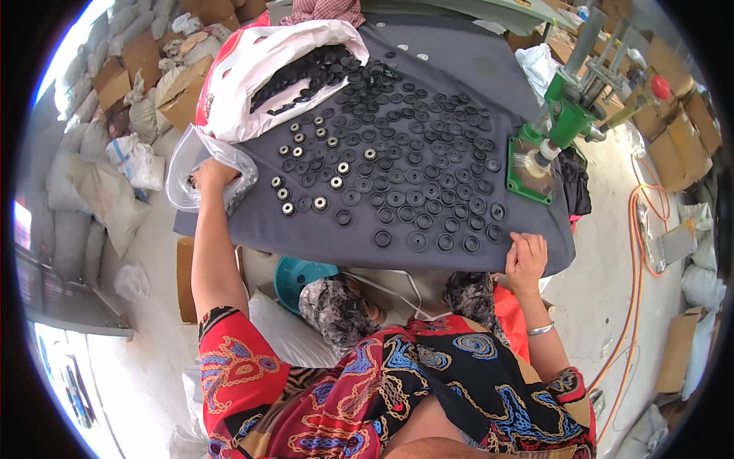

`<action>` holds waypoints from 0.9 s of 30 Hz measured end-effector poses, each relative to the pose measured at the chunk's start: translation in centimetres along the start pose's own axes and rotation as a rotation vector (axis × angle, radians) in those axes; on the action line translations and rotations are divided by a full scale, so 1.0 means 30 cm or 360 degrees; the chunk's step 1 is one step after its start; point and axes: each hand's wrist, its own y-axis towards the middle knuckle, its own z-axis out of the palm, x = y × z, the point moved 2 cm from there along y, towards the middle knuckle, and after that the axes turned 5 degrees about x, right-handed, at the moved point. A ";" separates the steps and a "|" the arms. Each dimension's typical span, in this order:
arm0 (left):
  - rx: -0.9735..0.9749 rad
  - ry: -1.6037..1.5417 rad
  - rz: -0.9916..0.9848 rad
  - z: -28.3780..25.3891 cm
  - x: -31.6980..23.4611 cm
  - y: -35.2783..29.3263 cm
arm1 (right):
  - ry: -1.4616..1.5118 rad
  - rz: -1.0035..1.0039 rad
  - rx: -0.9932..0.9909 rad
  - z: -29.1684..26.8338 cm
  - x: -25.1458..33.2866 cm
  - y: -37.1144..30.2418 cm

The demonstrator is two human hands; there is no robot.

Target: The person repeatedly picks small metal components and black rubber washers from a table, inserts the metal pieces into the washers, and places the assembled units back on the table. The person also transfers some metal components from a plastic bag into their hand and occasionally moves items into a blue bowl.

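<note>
My left hand (215, 176) reaches into a clear plastic bag (178, 170) at the table's left edge. Its fingertips are down among small dark pieces, so their grip is hidden. My right hand (527, 258) rests at the near right corner of the table, fingers loosely bent over the cloth edge and apart, with nothing in them. Between the hands, many black round rubber discs (417, 242) lie in loose rows on the dark grey cloth (306, 239). On the left side, several discs carry a silver metal ring (319, 203) in the centre.
A white and red sack (233, 84) lies at the far left, spilling more black discs. A green hand press (562, 122) with a red-knobbed lever stands at the right edge. Below the table is a teal basin (290, 279). Sacks, boxes and an orange hose (633, 252) lie around.
</note>
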 end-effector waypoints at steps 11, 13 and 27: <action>0.0101 -0.0067 0.0369 0.079 -0.003 0.085 | -0.0030 0.0016 -0.0010 -0.001 -0.009 -0.002; 0.0058 -0.0026 0.0433 0.105 0.031 0.117 | 0.0005 0.0024 -0.0008 -0.001 0.001 0.003; 0.0005 -0.0407 0.0264 0.146 0.031 0.010 | -0.0016 0.0003 -0.0013 0.008 0.008 -0.002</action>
